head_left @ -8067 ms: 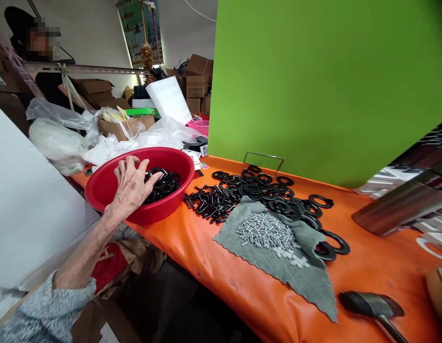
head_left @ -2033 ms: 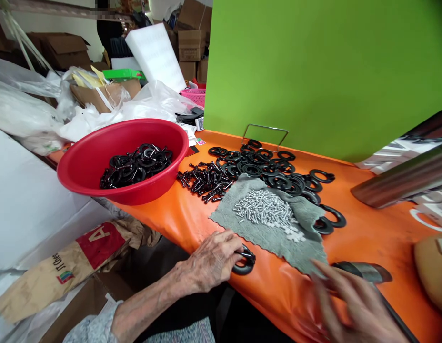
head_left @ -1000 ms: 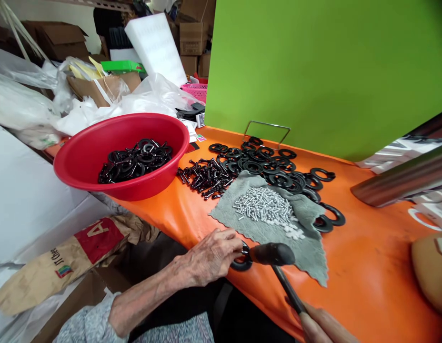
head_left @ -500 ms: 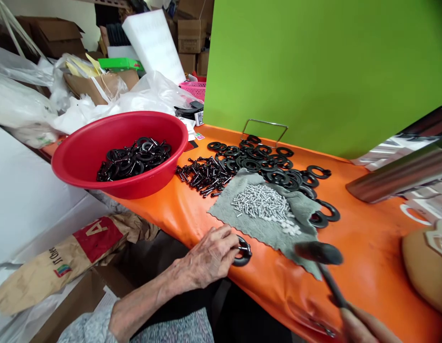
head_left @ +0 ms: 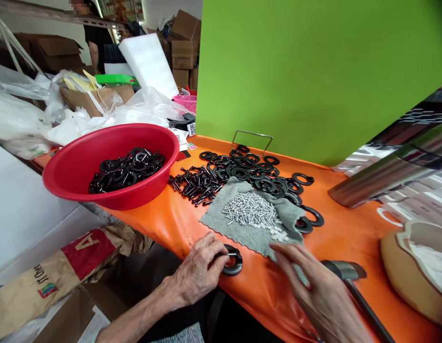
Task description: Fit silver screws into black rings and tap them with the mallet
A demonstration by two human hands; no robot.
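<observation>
- Left hand (head_left: pixel 196 272) pinches a round black ring (head_left: pixel 234 271) on the orange-covered desk (head_left: pixel 156 214)
- Right hand (head_left: pixel 319 290), blurred by the grey-green cloth (head_left: pixel 242 237) — cannot tell its grasp
- Ring likely light, stiff, slightly slippery — best held by its rim

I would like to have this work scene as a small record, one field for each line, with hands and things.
left hand: the hand grips one black ring at the table's near edge
right hand: motion-blurred, by the cloth; its grip is unclear
tool: mallet, lying on the orange table
cloth: grey-green, bearing small silver pins
basin: red, holding black rings and pins
behind cloth: loose black rings
</observation>
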